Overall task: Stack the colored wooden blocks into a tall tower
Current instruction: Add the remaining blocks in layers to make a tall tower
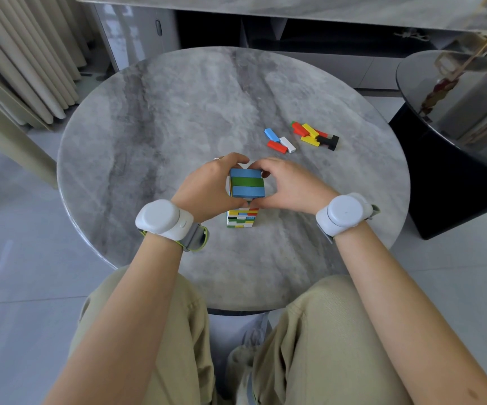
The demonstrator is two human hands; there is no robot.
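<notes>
Both hands cup the tower's top from the head view: left hand (pixel 207 185) curled against its left side, right hand (pixel 290 185) against its right, fingers meeting behind and thumbs near in front. They are pressed around the tower (pixel 243 200), squaring it rather than pinching a block. Its top layer reads blue, green, blue (pixel 247 182); striped lower layers show beneath the wrists.

To do this well, I judge the squeeze should be light and even from both sides, nudging the top layer flush, then letting go slowly so nothing drags.

Loose blocks (pixel 300 137) lie right of and beyond the tower, well apart from it. The tower stands on a round grey marble table (pixel 163 112). Beyond the table is a grey cabinet (pixel 137 33); left of it, pale curtains (pixel 17 59); right of it, a dark glossy side table (pixel 441 171). White wristbands (pixel 163 219) sit on both wrists.
</notes>
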